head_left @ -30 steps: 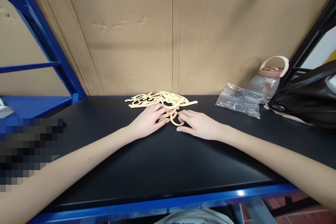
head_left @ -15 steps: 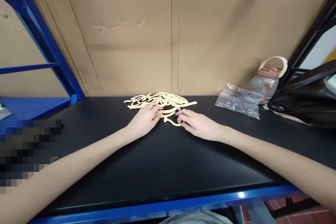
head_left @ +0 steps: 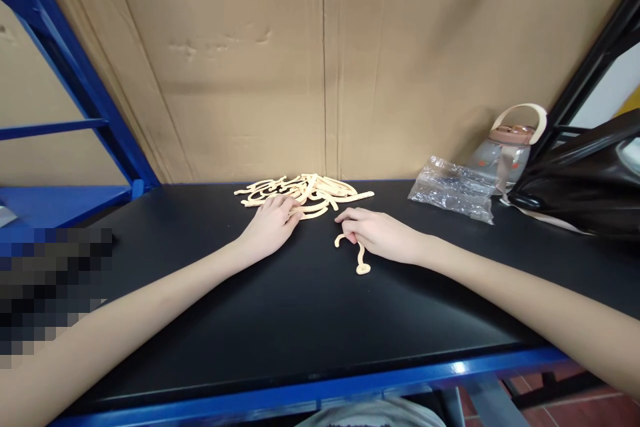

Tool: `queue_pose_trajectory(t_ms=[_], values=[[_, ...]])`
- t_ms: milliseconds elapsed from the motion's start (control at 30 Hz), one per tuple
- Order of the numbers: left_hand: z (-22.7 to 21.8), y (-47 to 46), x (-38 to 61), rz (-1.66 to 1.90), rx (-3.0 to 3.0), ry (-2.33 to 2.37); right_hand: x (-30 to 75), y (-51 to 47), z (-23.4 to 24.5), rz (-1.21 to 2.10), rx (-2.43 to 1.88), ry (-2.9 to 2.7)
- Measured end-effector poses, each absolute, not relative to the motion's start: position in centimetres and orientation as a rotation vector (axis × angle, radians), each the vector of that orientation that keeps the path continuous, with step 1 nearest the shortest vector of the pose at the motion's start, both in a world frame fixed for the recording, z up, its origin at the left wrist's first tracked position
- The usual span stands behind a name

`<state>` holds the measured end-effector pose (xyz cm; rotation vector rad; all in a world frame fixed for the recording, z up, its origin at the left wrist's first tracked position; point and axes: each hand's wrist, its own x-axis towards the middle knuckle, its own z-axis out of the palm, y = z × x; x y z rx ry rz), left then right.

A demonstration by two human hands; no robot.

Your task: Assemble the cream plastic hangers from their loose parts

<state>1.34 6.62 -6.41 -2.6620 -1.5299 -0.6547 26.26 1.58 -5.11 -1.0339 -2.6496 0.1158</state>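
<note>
My right hand (head_left: 377,233) is closed in a pinch on a thin cream-coloured strand (head_left: 361,257) that looks like an enoki mushroom. Its small round, cap-like end hangs toward me, and the curved other end shows left of the fingers. At the back middle of the table is a loose pile of similar cream strands (head_left: 345,190), some thick and some thin, crossing one another. My left hand (head_left: 273,223) lies over the pile's front left, fingers loosely spread and touching strands. Its fingertips partly hide the pieces beneath.
A black tabletop (head_left: 280,320) has a blue front edge. Cardboard (head_left: 240,80) stands behind it. Toward the right are a crumpled clear plastic bag (head_left: 450,190), a bottle with a handle (head_left: 507,147) and a shiny black bag (head_left: 585,180). A blue metal frame (head_left: 95,107) rises at left.
My right hand has pulled the thin strand away from the pile, and the strand has swung round so its capped end points toward me. My left hand stays at the pile.
</note>
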Motion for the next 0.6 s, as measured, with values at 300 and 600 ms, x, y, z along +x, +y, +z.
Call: queue_pose_trajectory(t_ms=[300,600], values=[[-6.4,6.4,1.5,-0.667,-2.655,-1.504,26.0,1.6,-5.1,0.069,-1.094,-2.624],[-6.1,7.7,1.0,-0.734,-2.683,-1.395,26.1,1.8,-5.2,0.032,-1.130,-2.618]])
